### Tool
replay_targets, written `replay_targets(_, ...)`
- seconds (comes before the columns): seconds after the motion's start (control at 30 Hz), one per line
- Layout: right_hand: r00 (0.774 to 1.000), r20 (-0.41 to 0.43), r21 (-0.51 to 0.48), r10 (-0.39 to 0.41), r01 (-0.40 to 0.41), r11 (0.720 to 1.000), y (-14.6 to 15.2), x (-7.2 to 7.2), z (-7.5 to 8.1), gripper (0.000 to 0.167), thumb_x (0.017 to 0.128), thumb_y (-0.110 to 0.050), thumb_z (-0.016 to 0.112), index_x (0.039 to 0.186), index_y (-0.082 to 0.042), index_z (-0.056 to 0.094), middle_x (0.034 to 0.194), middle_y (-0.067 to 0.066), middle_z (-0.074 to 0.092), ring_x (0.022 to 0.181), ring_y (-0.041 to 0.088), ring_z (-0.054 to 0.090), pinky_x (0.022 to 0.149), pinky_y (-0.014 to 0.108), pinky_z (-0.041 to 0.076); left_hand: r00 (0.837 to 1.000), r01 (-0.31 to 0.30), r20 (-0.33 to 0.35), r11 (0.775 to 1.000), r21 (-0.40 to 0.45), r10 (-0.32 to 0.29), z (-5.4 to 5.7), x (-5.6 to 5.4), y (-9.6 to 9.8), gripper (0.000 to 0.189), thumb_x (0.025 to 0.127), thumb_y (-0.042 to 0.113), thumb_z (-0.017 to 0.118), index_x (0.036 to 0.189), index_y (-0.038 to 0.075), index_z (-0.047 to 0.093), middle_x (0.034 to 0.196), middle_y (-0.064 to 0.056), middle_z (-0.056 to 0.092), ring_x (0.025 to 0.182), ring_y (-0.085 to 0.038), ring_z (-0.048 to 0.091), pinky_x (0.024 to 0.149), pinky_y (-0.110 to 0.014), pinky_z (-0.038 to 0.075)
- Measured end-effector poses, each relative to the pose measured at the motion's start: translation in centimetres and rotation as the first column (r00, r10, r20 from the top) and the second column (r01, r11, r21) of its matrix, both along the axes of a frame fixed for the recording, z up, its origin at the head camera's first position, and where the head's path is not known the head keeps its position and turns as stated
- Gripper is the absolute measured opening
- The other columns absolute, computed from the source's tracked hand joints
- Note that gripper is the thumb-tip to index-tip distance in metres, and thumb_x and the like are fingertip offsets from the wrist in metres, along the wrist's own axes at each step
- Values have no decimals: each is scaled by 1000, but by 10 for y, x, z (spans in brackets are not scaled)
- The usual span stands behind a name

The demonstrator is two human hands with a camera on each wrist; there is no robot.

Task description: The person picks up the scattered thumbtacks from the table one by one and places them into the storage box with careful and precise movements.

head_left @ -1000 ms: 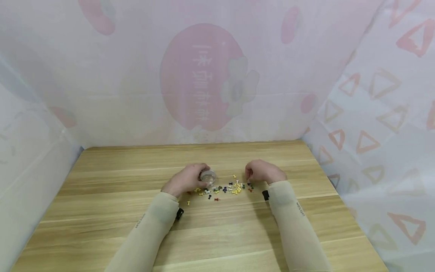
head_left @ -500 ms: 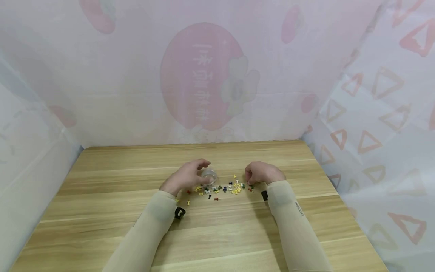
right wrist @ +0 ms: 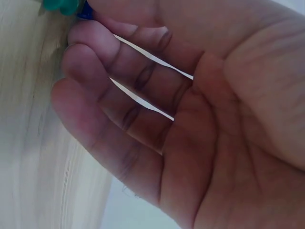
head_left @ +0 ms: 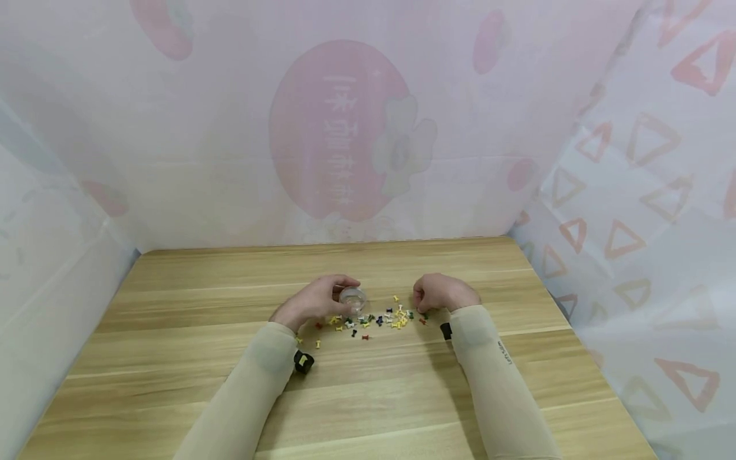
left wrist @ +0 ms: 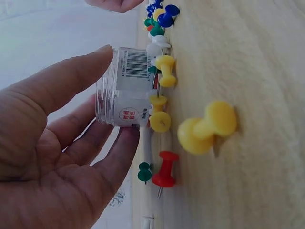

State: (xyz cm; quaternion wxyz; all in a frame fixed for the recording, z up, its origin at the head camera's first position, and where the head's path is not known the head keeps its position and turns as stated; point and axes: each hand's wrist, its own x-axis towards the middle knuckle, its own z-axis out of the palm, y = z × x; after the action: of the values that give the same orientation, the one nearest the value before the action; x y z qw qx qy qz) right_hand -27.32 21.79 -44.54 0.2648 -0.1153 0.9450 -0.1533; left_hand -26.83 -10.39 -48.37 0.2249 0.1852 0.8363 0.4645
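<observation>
My left hand [head_left: 316,299] is around a small clear plastic jar [left wrist: 131,88] with a barcode label, thumb on one side and fingers on the other. The jar stands open at the top on the table. Colourful push pins lie close about it: a yellow push pin [left wrist: 208,128], a red push pin [left wrist: 165,170] and a small green one. My right hand [head_left: 445,292] is lowered to the table at the right end of the scattered pins, fingers curled. At its thumb and fingertips a blue push pin [right wrist: 86,10] shows, mostly hidden, beside a green push pin [right wrist: 62,5].
Several yellow, white, blue and green push pins [head_left: 400,317] lie loose between the hands. A lone yellow push pin [head_left: 318,344] lies nearer the front left. The wooden table [head_left: 368,396] meets patterned cloth walls [head_left: 218,191] at its back and sides.
Half a second ago my left hand's fingers spread away from the jar; now they are back around it. My right hand has stayed nearly in place; the blue push pin by its fingertips no longer shows in the head view.
</observation>
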Motion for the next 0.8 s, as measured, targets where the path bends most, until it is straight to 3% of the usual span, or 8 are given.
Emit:
replay_targets(0.13, 1000, 9, -5, -1, 1, 1000, 0, -1, 0, 21, 103, -4, 78, 86, -15, 71, 84, -2, 63, 79, 15, 54, 71, 30, 43, 999, -4, 47, 1000, 25, 3, -2, -1, -3, 67, 106, 15, 88, 167, 7, 62, 163, -23, 68, 149, -41, 67, 125, -54, 59)
replay_targets(0.47, 999, -32, -54, 21, -23, 998, 3, -3, 0, 23, 106, -5, 74, 85, -14, 71, 81, -4, 60, 77, 14, 53, 72, 30, 43, 999, 21, 38, 1000, 6, -21, -3, -3, -10, 65, 107, 19, 88, 167, 13, 63, 163, -20, 69, 155, -43, 64, 131, -61, 53)
replay_targets(0.8, 996, -70, -47, 46, -49, 998, 3, 0, 7, 14, 105, 1, 75, 99, -11, 78, 97, 3, 73, 88, 18, 60, 83, 33, 51, 999, 39, 11, 999, -10, -39, 0, -2, -13, 64, 107, 17, 88, 166, 11, 64, 162, -21, 69, 155, -43, 65, 130, -61, 54)
